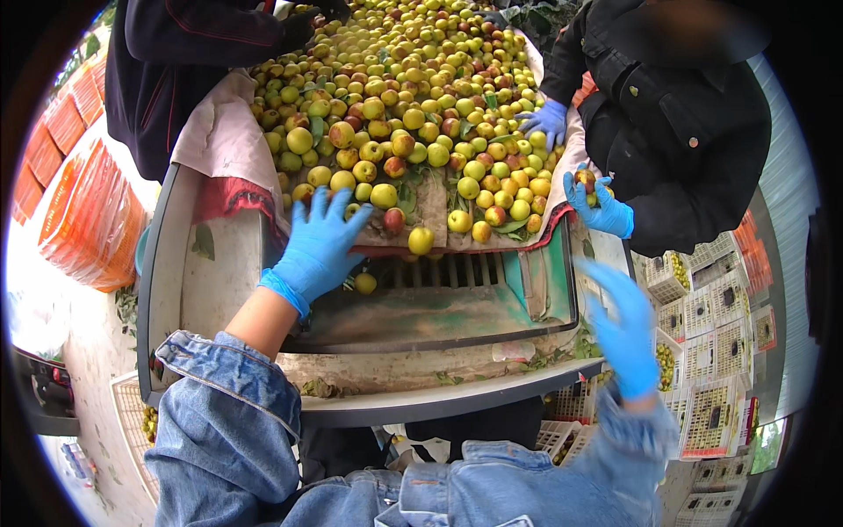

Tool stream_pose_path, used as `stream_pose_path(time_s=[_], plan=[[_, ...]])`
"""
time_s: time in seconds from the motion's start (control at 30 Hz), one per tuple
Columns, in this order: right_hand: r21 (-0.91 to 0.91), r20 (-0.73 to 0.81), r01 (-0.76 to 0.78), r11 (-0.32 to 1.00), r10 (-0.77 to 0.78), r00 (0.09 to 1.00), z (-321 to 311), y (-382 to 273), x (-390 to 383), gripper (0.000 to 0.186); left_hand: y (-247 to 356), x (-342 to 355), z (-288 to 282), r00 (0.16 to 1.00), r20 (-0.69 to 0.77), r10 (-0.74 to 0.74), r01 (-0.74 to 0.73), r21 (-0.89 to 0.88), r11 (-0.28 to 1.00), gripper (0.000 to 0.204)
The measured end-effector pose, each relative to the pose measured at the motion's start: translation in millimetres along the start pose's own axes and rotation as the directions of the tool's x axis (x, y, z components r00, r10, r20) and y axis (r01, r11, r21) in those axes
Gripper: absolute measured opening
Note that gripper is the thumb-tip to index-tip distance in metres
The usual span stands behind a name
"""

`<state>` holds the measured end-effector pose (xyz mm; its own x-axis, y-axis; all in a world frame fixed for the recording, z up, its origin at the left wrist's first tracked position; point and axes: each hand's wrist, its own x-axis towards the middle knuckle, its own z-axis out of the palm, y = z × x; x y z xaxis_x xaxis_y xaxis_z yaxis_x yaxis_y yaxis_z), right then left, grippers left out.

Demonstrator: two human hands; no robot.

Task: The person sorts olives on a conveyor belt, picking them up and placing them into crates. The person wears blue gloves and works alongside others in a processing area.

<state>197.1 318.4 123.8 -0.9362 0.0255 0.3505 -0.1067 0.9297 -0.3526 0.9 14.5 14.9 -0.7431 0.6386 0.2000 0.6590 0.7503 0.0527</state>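
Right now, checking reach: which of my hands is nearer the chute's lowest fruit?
Left: your left hand is just left of the fruit; your right hand, well right.

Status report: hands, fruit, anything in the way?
Left hand open, at near edge of fruit pile. Right hand blurred, clear of pile, grip unclear. Co-worker's gloved hand at pile's right side.

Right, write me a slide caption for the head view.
Wearer's gloved left hand at the near edge of heaped yellow-green and reddish fruit; gloved right hand blurred, off to the right.
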Motion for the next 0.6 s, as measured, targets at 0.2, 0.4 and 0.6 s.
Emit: stream_pose_path(time_s=[0.2,0.4,0.6], plan=[[-0.127,0.106,0.175,0.976,-0.163,0.981,166.4,-9.4,202.8,0.067,-9.4,3.2,11.0,0.979,-0.068,0.190,-0.197,-0.105,0.975,0.061],[0.352,0.017,0.049,0.935,-0.058,0.998,209.0,-5.5,219.1,0.036,-7.9,3.4,4.8,0.971,-0.176,0.162,-0.190,-0.156,0.969,0.054],[0.768,0.097,0.038,0.640,-0.175,0.980,182.3,-2.0,181.3,0.033,-6.8,2.6,6.8,0.988,-0.147,-0.049,0.048,-0.012,0.999,0.073]])
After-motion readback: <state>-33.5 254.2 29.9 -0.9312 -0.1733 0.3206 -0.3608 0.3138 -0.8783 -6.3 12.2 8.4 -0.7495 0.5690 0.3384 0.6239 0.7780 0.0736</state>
